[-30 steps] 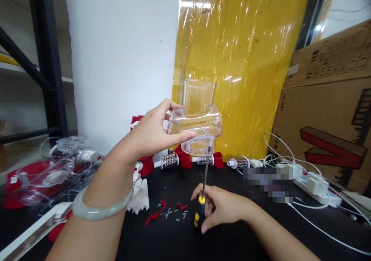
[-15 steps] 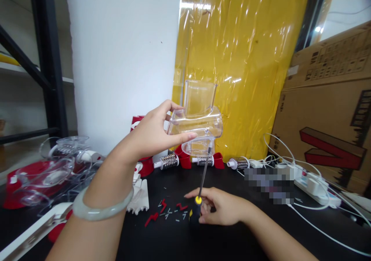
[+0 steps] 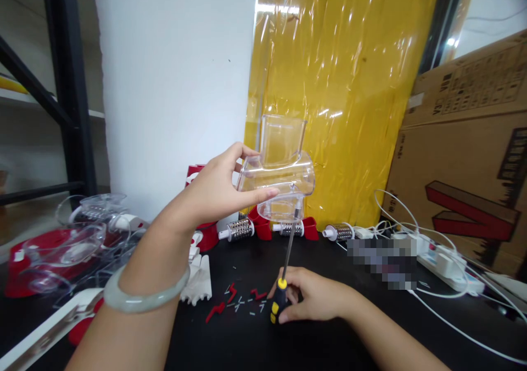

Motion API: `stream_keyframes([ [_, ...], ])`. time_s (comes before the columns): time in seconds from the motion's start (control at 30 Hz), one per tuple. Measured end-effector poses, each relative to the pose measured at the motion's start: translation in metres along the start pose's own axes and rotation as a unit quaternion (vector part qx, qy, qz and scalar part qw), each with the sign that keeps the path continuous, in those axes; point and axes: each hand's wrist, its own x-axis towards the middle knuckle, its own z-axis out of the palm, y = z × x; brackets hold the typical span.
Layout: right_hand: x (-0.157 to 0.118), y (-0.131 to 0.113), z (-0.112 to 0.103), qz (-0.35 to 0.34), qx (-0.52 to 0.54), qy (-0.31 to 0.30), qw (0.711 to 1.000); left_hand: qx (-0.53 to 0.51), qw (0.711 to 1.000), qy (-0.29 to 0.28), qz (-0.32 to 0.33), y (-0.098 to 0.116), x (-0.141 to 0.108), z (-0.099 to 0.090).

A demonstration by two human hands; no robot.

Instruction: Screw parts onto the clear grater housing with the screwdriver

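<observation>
A clear plastic grater housing [image 3: 284, 170] is held up above the black table by my left hand [image 3: 230, 181], its thumb across the near side and its fingers behind. The wide tube points up and an oval rim faces down. Below it, my right hand [image 3: 308, 294] grips the black-and-yellow handle of a screwdriver [image 3: 279, 299]. The shaft rises at a slight tilt, and its tip meets the underside of the housing near the right of the rim. Whether a screw sits at the tip is too small to tell. Small red plastic parts [image 3: 216, 310] and several screws [image 3: 239, 304] lie left of the handle.
Metal grater drums [image 3: 241, 230] and red parts [image 3: 263, 225] line the back of the table. Clear housings [image 3: 86, 239] pile up at left beside white parts [image 3: 200, 280]. A power strip [image 3: 448, 269] with white cables and a cardboard box [image 3: 457, 157] stand at right.
My right hand's fingers have shifted and curled around the screwdriver handle, exposing more of it. The clear housing has moved very slightly left; my left hand keeps its hold.
</observation>
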Motion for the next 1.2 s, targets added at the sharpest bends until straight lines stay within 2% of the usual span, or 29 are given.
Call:
stream_keyframes([
  [0.13,0.000,0.005,-0.001,0.049,0.008,0.032,0.998,0.001,1.000,0.000,-0.003,0.000,0.000,0.000],
  [0.37,-0.001,0.000,-0.002,-0.017,-0.002,0.004,1.000,0.004,1.000,0.002,-0.007,-0.001,0.000,0.000],
  [0.57,-0.001,0.006,-0.004,0.027,0.012,0.054,0.998,0.002,1.000,0.000,-0.007,-0.002,0.000,-0.001],
  [0.73,-0.003,0.002,-0.005,-0.027,0.012,-0.002,1.000,0.004,1.000,0.000,-0.013,-0.003,0.000,-0.001],
  [0.97,-0.004,0.009,-0.012,0.005,0.025,0.037,0.999,0.005,1.000,-0.001,-0.020,-0.001,-0.001,-0.002],
  [1.13,-0.007,-0.002,-0.014,-0.024,0.026,-0.017,0.999,-0.002,1.000,0.005,-0.013,-0.002,0.000,-0.002],
  [1.2,-0.007,-0.002,-0.016,-0.026,0.025,-0.018,0.999,-0.002,1.000,0.003,-0.017,-0.002,0.000,-0.002],
])
